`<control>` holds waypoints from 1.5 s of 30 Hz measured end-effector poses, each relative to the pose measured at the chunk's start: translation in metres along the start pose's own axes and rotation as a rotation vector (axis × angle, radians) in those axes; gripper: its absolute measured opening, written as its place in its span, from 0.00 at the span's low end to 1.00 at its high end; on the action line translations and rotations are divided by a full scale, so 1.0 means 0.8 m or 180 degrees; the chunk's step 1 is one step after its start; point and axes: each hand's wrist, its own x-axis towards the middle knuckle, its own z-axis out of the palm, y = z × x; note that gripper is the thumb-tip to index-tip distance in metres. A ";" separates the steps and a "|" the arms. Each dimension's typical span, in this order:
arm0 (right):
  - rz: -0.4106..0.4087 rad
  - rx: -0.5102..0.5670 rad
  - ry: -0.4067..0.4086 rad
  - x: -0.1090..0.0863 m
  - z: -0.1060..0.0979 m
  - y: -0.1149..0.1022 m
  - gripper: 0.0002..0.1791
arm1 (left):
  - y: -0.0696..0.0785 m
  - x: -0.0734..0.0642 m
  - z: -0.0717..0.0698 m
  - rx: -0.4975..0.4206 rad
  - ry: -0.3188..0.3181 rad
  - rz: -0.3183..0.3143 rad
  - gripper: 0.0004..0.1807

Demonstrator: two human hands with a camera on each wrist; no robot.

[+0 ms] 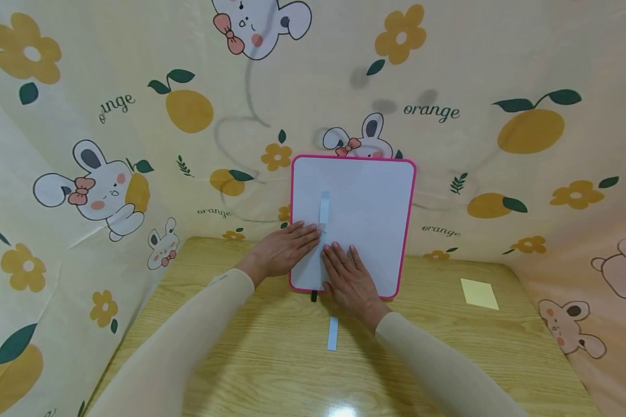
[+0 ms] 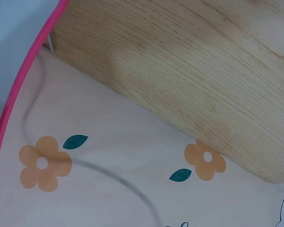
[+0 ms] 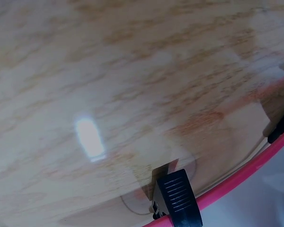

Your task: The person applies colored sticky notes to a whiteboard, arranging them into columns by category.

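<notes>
A whiteboard with a pink rim stands on the table, leaning back toward the patterned cloth. A light blue paper strip lies upright on its face, left of the middle, its lower part running between the hands. My left hand reaches in from the left, straight fingers resting on the board with the tips at the strip. Lower down, my right hand lies against the board with its fingers extended, fingertips beside the strip. Both wrist views show the pink rim but almost nothing of the hands.
Another blue strip lies on the wooden table in front of the board. A yellow sticky note is at the right. A black foot sits on the board's lower rim. Patterned cloth surrounds the table behind and at the sides.
</notes>
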 end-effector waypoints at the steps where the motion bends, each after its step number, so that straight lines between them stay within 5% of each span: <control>1: 0.0001 -0.0004 -0.0005 0.000 0.000 0.000 0.43 | 0.000 0.000 0.000 0.0008 -0.0004 0.0003 0.32; 20: 0.0018 -0.0033 -0.0051 0.001 -0.003 -0.005 0.42 | 0.002 0.008 -0.006 -0.0095 -0.0035 0.0007 0.32; 34: 0.0022 0.0055 -0.0020 0.003 -0.004 -0.004 0.42 | -0.003 -0.001 -0.005 0.0136 -0.0132 -0.0007 0.33; 45: 0.0061 -0.0005 -0.0160 0.002 -0.007 -0.004 0.42 | 0.021 -0.010 0.015 0.0203 -0.0124 0.0050 0.35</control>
